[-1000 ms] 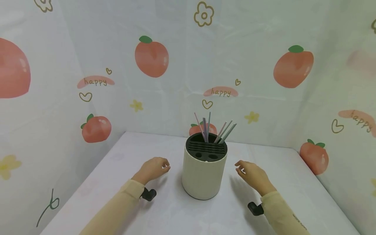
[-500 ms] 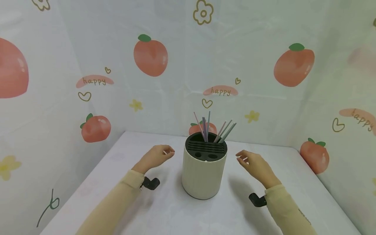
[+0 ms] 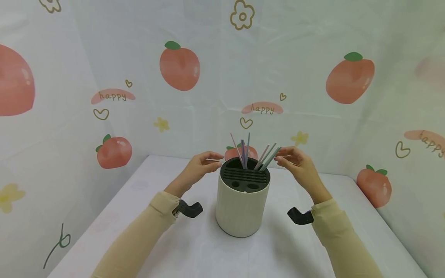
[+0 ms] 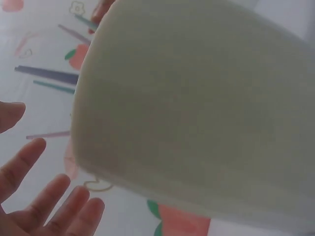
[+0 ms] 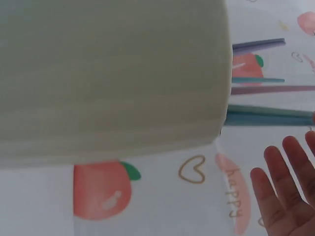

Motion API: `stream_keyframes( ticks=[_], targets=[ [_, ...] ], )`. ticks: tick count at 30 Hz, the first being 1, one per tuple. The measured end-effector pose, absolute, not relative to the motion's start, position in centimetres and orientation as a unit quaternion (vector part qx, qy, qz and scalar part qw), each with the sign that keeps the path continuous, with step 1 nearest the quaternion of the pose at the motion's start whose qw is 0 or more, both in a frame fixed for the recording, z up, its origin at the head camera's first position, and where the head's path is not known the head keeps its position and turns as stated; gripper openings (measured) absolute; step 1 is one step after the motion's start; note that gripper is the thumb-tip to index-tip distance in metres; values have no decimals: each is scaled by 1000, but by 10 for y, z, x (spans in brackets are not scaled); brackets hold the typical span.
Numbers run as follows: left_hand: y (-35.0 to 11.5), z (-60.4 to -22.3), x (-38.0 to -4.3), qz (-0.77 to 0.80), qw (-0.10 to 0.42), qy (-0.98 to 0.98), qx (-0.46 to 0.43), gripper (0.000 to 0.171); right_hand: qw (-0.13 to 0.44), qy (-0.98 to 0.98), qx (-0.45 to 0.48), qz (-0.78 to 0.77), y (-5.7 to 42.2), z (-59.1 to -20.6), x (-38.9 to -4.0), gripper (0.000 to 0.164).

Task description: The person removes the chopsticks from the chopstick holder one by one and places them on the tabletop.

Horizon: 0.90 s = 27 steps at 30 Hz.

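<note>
A cream cylindrical utensil holder point(image 3: 241, 212) with a black slotted top point(image 3: 243, 175) stands upright on the table. Several thin chopstick-like sticks in pink, purple and teal lean in its rear opening; the teal ones point(image 3: 270, 158) tilt right. My left hand point(image 3: 199, 170) hovers at the holder's upper left with fingers spread and nothing held; the left wrist view shows its fingers point(image 4: 59, 206) apart from the wall. On the other side, my right hand point(image 3: 297, 168) is by the tips of the teal sticks point(image 5: 270, 117), fingers mostly straight. Whether its thumb touches a tip is unclear.
The white-covered table point(image 3: 139, 216) reaches back to a hanging cloth point(image 3: 208, 127) printed with peaches and "happy". Dark wrist-worn cameras point(image 3: 300, 216) jut inward from both beige sleeves. Two round holes point(image 3: 253, 186) and several narrow slots lie in the holder's front top.
Both hands have risen from beside the holder to the level of its top and moved forward, with fingers opening wider. The right hand has come to the teal stick tips. The holder stays put.
</note>
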<state>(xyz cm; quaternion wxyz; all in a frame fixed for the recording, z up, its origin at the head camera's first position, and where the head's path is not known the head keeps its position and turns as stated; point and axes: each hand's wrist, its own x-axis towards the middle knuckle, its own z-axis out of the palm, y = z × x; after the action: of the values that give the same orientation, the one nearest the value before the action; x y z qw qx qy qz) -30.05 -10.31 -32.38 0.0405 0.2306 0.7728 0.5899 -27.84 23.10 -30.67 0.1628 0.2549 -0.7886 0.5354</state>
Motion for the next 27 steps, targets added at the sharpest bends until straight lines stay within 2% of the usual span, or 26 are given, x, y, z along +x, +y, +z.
stream_keyframes(
  ticks=[10, 16, 27],
  targets=[
    [-92, -341, -292, 614, 73, 761, 198, 38, 154, -721, 267, 620, 220, -314, -283, 17],
    [-91, -345, -289, 611, 73, 767, 182, 38, 145, -712, 276, 629, 218, -317, -283, 21],
    [-88, -345, -284, 636, 74, 752, 153, 38, 136, -702, 279, 641, 215, -318, -286, 16]
  ],
)
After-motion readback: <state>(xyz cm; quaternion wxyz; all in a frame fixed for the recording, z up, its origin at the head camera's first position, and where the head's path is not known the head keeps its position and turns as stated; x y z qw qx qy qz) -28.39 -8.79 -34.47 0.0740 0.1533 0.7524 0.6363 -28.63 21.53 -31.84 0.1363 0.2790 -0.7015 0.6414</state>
